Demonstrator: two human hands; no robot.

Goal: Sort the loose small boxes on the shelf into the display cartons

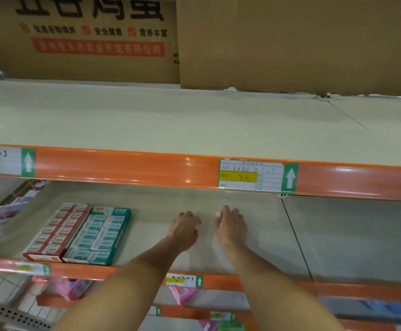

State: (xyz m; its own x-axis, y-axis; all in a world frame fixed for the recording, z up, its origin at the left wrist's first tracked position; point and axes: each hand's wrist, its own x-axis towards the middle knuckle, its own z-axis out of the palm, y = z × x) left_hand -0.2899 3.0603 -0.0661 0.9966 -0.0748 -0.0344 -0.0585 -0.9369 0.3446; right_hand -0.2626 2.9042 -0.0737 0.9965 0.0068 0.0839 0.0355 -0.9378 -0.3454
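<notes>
Two display cartons stand side by side on the left of the middle shelf [242, 247]. The red carton [56, 232] and the teal carton [99, 235] each hold rows of several small boxes. To their right, my left hand [185, 228] and my right hand [231, 223] reach in over the bare shelf, backs up, a short gap between them. Both have loosely bent fingers with the tips down at the shelf surface. Neither hand holds anything that I can see. No loose small box shows near the hands.
Orange shelf rails carry price tags [252, 175]. Large cardboard cases [290, 44] stand at the back of the upper shelf. Pink packages [75, 290] lie on the lower shelves, and pale packets [10, 209] sit at the far left.
</notes>
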